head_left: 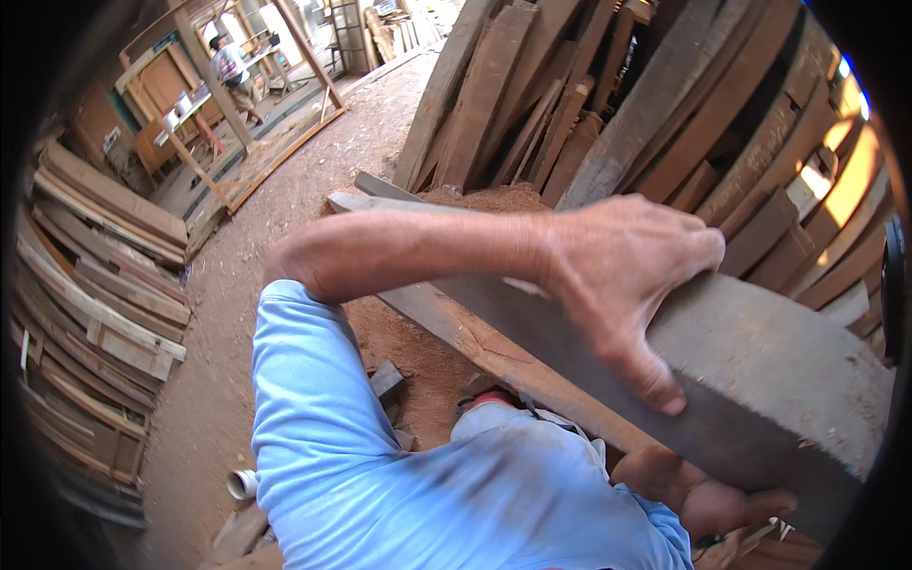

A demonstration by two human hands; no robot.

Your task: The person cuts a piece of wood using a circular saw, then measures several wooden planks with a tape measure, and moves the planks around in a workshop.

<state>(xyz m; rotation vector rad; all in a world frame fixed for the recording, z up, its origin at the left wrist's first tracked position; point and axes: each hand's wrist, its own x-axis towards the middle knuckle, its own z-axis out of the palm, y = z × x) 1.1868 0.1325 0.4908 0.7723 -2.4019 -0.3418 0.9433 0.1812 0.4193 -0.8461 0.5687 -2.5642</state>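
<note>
A thick grey-brown wooden beam [769,351] runs from the middle of the head view to the lower right, its broad face and near side showing. My left hand [632,275] reaches across it from the left. Its thumb presses on the near side while the fingers curl over the far edge, so the hand grips the beam. Lower down, my right hand [727,505] lies against the beam's underside near its closer end, partly hidden, and appears to support it. Alongside the beam, a reddish-brown plank [475,342] lies beneath, partly covered by my arm and body.
Rough boards [484,95] lean in a dense row at the back right. Stacked timber [95,313] lines the left side. Sawdust [432,389] and small wood offcuts [388,380] cover the floor. A wooden frame [285,161] stands far left, with another person [231,71] beyond. A white pipe [242,484] lies lower left.
</note>
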